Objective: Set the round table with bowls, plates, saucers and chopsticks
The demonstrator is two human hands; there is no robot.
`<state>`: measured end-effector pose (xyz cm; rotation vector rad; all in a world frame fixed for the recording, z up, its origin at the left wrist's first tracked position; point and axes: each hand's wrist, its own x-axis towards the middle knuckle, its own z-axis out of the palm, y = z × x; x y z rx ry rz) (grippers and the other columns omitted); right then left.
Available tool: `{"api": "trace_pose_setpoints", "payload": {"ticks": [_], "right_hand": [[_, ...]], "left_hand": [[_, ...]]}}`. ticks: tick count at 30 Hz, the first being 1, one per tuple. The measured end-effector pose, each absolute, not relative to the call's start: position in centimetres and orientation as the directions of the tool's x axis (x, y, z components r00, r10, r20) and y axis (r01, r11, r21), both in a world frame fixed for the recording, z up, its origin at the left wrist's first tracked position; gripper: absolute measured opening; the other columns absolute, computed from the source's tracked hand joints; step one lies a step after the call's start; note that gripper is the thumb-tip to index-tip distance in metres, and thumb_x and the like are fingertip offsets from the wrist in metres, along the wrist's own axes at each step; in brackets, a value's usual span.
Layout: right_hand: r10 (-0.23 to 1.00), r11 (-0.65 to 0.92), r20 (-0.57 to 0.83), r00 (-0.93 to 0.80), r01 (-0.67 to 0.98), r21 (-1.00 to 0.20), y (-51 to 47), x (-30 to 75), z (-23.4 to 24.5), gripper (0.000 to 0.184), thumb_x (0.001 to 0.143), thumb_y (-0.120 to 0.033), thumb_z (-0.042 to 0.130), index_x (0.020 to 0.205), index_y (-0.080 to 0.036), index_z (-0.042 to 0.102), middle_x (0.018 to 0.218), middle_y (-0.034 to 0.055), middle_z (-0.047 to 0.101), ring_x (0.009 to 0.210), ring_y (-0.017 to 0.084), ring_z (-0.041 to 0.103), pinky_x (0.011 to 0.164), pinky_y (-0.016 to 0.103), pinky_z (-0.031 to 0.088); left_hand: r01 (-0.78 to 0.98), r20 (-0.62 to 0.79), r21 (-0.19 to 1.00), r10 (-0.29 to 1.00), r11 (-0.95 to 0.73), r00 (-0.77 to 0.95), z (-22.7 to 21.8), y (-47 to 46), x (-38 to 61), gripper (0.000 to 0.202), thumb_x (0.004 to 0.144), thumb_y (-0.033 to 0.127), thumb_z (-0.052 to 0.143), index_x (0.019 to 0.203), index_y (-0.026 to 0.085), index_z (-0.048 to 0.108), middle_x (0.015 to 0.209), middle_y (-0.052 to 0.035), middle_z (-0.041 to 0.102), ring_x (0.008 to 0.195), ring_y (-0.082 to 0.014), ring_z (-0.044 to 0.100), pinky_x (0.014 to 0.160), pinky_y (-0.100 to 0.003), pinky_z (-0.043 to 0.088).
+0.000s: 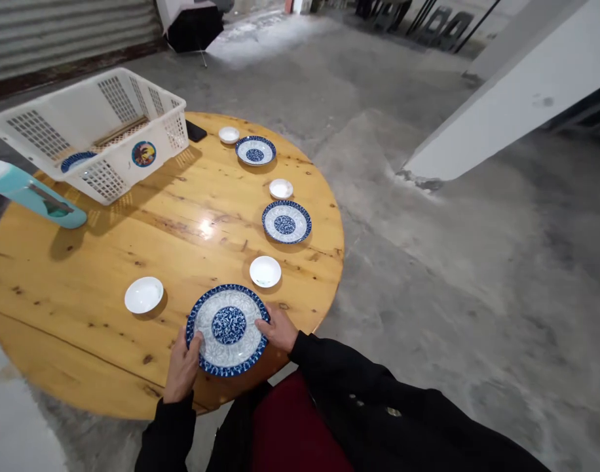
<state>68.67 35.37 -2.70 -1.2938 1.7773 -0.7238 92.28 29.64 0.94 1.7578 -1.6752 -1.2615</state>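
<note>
A blue-and-white patterned plate (pixel 229 326) is held level over the near edge of the round wooden table (pixel 192 210). My left hand (pixel 183 364) grips its left rim, thumb on top and fingers underneath. On the opposite rim, my right hand (pixel 276 328) is closed the same way. A small white bowl (pixel 265 271) sits just beyond the plate, and another white bowl (pixel 143 295) stands to its left. Farther along the right side lie two similar plates, a middle one (pixel 286 221) and a far one (pixel 255 151), each beside a small white dish (pixel 281 189) or bowl (pixel 228 135).
A white plastic basket (pixel 162 134) with a blue-rimmed plate (pixel 78 160) inside stands at the back left. Near it are a turquoise bottle-like container (pixel 39 196) and a black phone (pixel 196 131). A white pillar (pixel 496 92) rises from the concrete floor; a black umbrella (pixel 194 29) lies behind.
</note>
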Motion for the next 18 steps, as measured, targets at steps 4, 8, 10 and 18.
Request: {"api": "trace_pose_setpoints", "payload": {"ticks": [4, 8, 10, 18], "right_hand": [[-0.953, 0.304, -0.273, -0.134, -0.422, -0.854, 38.5, 63.5, -2.3, 0.015, 0.081, -0.028, 0.054, 0.091, -0.019, 0.06, 0.081, 0.0036, 0.063, 0.077, 0.022, 0.058, 0.074, 0.031, 0.045], [-0.963, 0.26, -0.221, -0.153, -0.322, -0.91, 42.7, 55.0, -2.3, 0.017, 0.081, -0.036, 0.052, 0.086, -0.02, 0.056, 0.077, 0.0017, 0.059, 0.072, 0.019, 0.054, 0.068, 0.029, 0.042], [-0.963, 0.239, -0.192, -0.189, -0.269, -0.933, 45.2, 49.9, -2.0, 0.02, 0.082, -0.041, 0.049, 0.083, -0.021, 0.052, 0.072, -0.0003, 0.055, 0.067, 0.017, 0.05, 0.064, 0.028, 0.04], [-0.878, 0.343, -0.196, -0.438, -0.287, -0.894, 55.5, 32.3, 0.7, 0.03, 0.081, -0.05, 0.051, 0.085, -0.02, 0.054, 0.07, -0.0007, 0.056, 0.064, 0.016, 0.049, 0.064, 0.029, 0.04]], "left_hand": [[-0.567, -0.315, 0.797, -0.945, -0.208, -0.095, 1.8, 34.0, 87.6, 0.035, 0.082, 0.053, 0.046, 0.097, 0.025, 0.059, 0.101, -0.0085, 0.07, 0.102, -0.0293, 0.065, 0.09, -0.039, 0.052], [-0.511, -0.334, 0.823, -0.939, -0.247, -0.085, 1.3, 38.4, 79.0, 0.035, 0.085, 0.052, 0.046, 0.102, 0.025, 0.06, 0.106, -0.0089, 0.071, 0.105, -0.0288, 0.065, 0.091, -0.04, 0.053], [-0.446, -0.355, 0.851, -0.93, -0.279, -0.096, 1.0, 40.8, 73.5, 0.038, 0.085, 0.052, 0.047, 0.107, 0.024, 0.061, 0.111, -0.0095, 0.071, 0.106, -0.0284, 0.065, 0.092, -0.04, 0.053], [-0.348, -0.293, 0.921, -0.899, -0.174, -0.325, 0.2, 47.0, 54.4, 0.04, 0.084, 0.049, 0.05, 0.105, 0.016, 0.061, 0.109, -0.0124, 0.07, 0.107, -0.0277, 0.063, 0.099, -0.039, 0.047]]}}
